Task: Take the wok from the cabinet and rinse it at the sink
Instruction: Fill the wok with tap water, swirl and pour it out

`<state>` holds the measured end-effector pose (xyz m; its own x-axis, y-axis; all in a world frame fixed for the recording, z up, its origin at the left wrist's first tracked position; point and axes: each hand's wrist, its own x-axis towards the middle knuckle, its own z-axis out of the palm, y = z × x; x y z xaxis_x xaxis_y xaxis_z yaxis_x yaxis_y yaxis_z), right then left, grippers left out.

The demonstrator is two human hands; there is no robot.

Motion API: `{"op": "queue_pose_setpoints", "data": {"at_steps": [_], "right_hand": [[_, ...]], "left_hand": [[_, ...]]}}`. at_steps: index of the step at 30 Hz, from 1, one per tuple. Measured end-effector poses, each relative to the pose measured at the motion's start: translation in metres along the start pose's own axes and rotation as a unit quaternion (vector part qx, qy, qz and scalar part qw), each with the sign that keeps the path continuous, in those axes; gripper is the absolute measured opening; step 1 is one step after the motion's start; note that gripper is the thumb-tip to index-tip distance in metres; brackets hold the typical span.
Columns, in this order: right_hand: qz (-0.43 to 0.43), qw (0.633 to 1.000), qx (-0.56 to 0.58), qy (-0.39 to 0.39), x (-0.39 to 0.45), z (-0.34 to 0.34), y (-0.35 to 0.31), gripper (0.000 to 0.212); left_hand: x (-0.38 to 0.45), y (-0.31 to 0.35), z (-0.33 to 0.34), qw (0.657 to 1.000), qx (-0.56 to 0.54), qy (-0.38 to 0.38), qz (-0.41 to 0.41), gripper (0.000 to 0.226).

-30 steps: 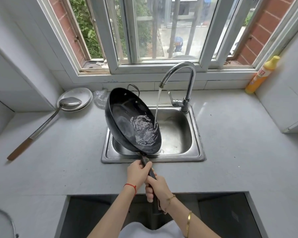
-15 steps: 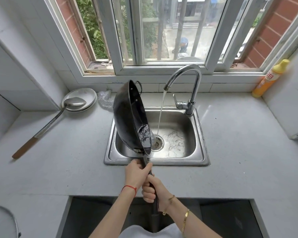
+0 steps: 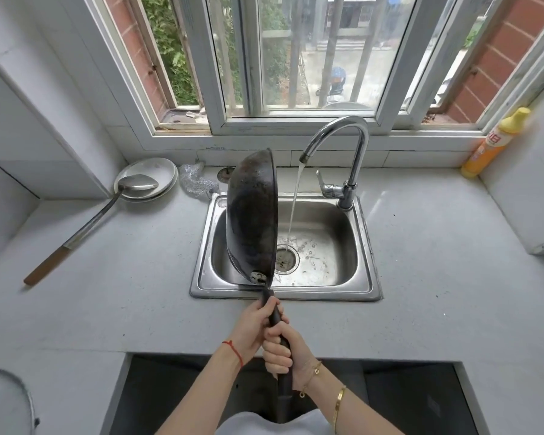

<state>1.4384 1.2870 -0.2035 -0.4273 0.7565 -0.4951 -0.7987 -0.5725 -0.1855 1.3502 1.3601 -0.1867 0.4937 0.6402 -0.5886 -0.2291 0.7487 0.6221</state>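
The black wok (image 3: 252, 215) stands on edge over the left half of the steel sink (image 3: 363, 277), its dark underside turned toward me and its inside facing right. My left hand (image 3: 253, 328) grips the long black handle nearest the pan. Just behind it, my right hand (image 3: 280, 350) is shut on the same handle. Water runs from the chrome faucet (image 3: 343, 133) in a thin stream (image 3: 294, 211) that falls past the wok's rim straight onto the drain (image 3: 286, 259).
A long metal ladle (image 3: 85, 224) with a wooden grip rests on stacked plates (image 3: 157, 174) at the back left. A steel scourer (image 3: 195, 183) lies beside them. A yellow detergent bottle (image 3: 493, 142) leans at the back right corner. A dark opening (image 3: 405, 397) lies below the counter.
The wok has rolled from open-side-up under the stream to standing on edge, tipped left; the water it held has poured out, and the stream now misses it.
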Motion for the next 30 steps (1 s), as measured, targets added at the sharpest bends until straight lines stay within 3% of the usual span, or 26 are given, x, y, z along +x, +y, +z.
{"op": "queue_pose_setpoints", "data": {"at_steps": [3,7,10,13,16,17,30], "right_hand": [[0.015,0.998,-0.066,0.012,-0.003,0.002,-0.003,0.037],[0.047,0.966,-0.233,0.104,-0.012,0.011,-0.014,0.031],[0.045,0.909,-0.353,0.216,-0.021,0.018,-0.018,0.028],[-0.091,0.845,-0.424,0.312,-0.022,0.016,-0.003,0.021],[-0.181,0.752,-0.511,0.375,-0.02,0.012,0.014,0.026],[-0.197,0.745,-0.514,0.378,-0.02,0.011,0.015,0.027],[-0.182,0.841,-0.393,0.323,-0.036,0.001,-0.001,0.035]], "left_hand": [[-0.002,-0.001,0.002,1.0,0.001,0.027,0.002,0.015],[-0.003,-0.001,0.008,0.999,-0.002,0.053,0.005,0.016],[-0.003,-0.002,0.012,0.998,0.013,0.063,0.01,0.017],[-0.001,-0.005,0.015,0.997,0.04,0.064,0.017,0.016],[0.004,-0.009,0.019,0.994,0.073,0.076,0.027,0.014],[0.005,-0.01,0.02,0.993,0.08,0.079,0.03,0.014],[0.014,-0.02,0.038,0.984,0.138,0.105,0.036,0.008]]}}
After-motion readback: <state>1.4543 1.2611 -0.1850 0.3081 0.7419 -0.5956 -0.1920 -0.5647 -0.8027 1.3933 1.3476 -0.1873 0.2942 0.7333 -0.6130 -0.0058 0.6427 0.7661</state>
